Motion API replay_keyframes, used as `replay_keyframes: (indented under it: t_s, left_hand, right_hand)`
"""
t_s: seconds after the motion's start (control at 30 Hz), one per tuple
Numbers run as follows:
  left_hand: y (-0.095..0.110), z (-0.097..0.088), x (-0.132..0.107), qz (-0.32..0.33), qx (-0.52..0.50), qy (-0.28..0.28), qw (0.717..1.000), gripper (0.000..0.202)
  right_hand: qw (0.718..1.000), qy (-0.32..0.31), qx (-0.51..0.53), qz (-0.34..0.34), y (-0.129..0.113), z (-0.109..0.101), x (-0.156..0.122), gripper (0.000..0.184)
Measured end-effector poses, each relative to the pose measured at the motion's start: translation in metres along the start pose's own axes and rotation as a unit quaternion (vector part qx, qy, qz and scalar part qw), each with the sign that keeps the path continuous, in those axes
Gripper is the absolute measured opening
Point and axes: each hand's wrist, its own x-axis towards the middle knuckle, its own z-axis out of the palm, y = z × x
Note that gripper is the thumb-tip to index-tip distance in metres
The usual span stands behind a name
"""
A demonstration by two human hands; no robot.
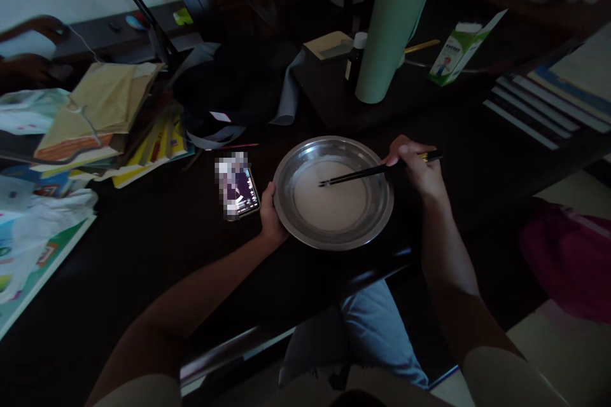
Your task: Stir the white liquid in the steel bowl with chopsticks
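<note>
A wide metal bowl with a whitish, smooth-looking mixture inside stands at the near side of the dark table. My left hand grips the bowl's left rim, thumb up along the edge, the other fingers hidden beneath. In my right hand, at the bowl's right side, is a pair of black chopsticks. They slant left across the rim, and their tips are over the middle of the mixture; whether they touch it I cannot tell. Left of the bowl lies a phone with its screen lit.
Behind the bowl stand a tall green cylinder, a small dark bottle and an open green-and-white box. A black bag or cap lies back left. Papers and envelopes pile up left; books are stacked right.
</note>
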Motion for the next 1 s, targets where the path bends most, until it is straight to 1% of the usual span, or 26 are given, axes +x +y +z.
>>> replay_keyframes:
  t_s: [0.07,0.1,0.17,0.27,0.33,0.37,0.43,0.5,0.57,0.63,0.77,0.83,0.9,1.0]
  left_hand:
    - [0.000,-0.001,0.001,0.001,-0.004,-0.003,1.000,0.036]
    - [-0.001,-0.001,0.001,0.004,-0.005,-0.006,1.000,0.036]
    - [-0.001,-0.003,0.002,0.003,-0.005,-0.011,1.000,0.035]
    - [-0.001,-0.004,0.002,-0.006,-0.001,-0.011,1.000,0.034]
    - [-0.001,-0.003,0.001,-0.008,0.003,-0.004,1.000,0.035]
    - [0.000,-0.002,0.001,-0.007,0.005,0.001,1.000,0.035]
    - [0.000,0.000,0.000,-0.004,0.005,0.011,1.000,0.034]
    - [0.000,0.001,-0.001,-0.001,0.005,0.016,1.000,0.033]
    - [0.000,0.002,-0.001,0.000,0.005,0.014,1.000,0.032]
    - [0.000,0.001,-0.002,-0.005,0.005,0.012,1.000,0.032]
    - [0.001,0.001,-0.001,-0.009,0.010,0.013,1.000,0.032]
    - [0.000,0.000,-0.001,-0.010,0.011,0.015,1.000,0.032]
    - [0.000,0.000,0.000,-0.011,0.005,0.011,1.000,0.033]
    - [-0.002,-0.002,0.001,-0.002,-0.001,-0.003,1.000,0.032]
  right_hand:
    - [0.999,0.025,0.021,-0.004,0.001,-0.001,-0.001,0.045]
    - [0.999,0.022,0.026,-0.003,0.001,-0.001,-0.002,0.048]
    - [1.000,-0.014,0.020,0.004,-0.001,0.000,-0.002,0.049]
    - [0.995,-0.096,-0.008,0.023,-0.006,0.002,-0.001,0.045]
    - [0.993,-0.112,-0.025,0.025,-0.008,0.003,0.000,0.043]
    - [0.994,-0.103,-0.031,0.024,-0.007,0.004,0.000,0.042]
    - [0.997,-0.060,-0.032,0.023,-0.004,0.004,0.001,0.042]
    - [1.000,-0.008,-0.018,0.024,-0.001,0.003,0.000,0.044]
    - [1.000,0.019,0.007,0.021,0.002,0.002,-0.001,0.047]
    - [1.000,0.008,0.025,0.013,0.002,0.001,-0.002,0.048]
    - [0.996,-0.085,0.002,0.018,-0.005,0.002,-0.001,0.046]
    - [0.993,-0.111,-0.020,0.024,-0.008,0.004,0.000,0.043]
    - [0.994,-0.103,-0.030,0.025,-0.008,0.005,0.001,0.041]
    - [0.999,-0.037,-0.016,0.023,-0.003,0.004,0.001,0.039]
